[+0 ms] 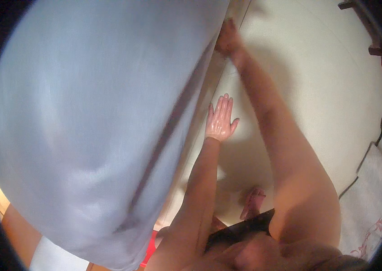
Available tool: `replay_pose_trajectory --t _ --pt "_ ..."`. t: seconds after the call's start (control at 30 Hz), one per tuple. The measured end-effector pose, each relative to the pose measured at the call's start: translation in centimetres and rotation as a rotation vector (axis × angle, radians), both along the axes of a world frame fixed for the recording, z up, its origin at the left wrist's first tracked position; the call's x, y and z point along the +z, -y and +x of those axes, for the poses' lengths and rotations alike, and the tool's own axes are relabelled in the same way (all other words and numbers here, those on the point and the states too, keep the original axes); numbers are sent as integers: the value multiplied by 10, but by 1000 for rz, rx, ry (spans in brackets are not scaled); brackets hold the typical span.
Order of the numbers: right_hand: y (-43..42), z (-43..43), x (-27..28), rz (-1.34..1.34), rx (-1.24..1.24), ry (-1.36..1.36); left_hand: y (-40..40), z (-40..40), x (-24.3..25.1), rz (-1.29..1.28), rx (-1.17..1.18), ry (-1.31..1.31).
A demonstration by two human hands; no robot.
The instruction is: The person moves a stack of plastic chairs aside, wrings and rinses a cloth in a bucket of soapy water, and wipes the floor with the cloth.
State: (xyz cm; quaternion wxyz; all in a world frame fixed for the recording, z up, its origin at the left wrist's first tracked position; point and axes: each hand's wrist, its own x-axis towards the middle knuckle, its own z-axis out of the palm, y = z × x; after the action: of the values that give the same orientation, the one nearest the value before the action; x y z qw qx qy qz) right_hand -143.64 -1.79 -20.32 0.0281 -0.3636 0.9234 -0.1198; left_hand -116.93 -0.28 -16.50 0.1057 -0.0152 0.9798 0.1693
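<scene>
A large light-blue cloth [103,101] fills the left half of the head view, with a dark diagonal shadow or fold along its right part. My left hand [221,118] is just right of the cloth's edge, its fingers stretched and its thumb apart. Nothing is in it, and its skin looks shiny. Farther up, my right hand [228,37] is at the cloth's edge, blurred and partly hidden; whether its fingers grip the cloth is unclear.
Below lies a pale floor [316,67] crossed by a thin seam. A pink slipper [253,203] shows near my body. White cloth with a red floral pattern [370,233] is at the lower right. Dark brown furniture [367,27] stands at the upper right; something red [150,249] is at the bottom.
</scene>
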Motion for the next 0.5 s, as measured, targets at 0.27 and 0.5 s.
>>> replay_pose_trajectory --t 0.27,0.5 --pt "60 238 30 -80 738 -123 35 55 -59 -157 -144 -239" --pt "48 163 -43 -26 109 -64 36 186 -33 389 -31 -90"
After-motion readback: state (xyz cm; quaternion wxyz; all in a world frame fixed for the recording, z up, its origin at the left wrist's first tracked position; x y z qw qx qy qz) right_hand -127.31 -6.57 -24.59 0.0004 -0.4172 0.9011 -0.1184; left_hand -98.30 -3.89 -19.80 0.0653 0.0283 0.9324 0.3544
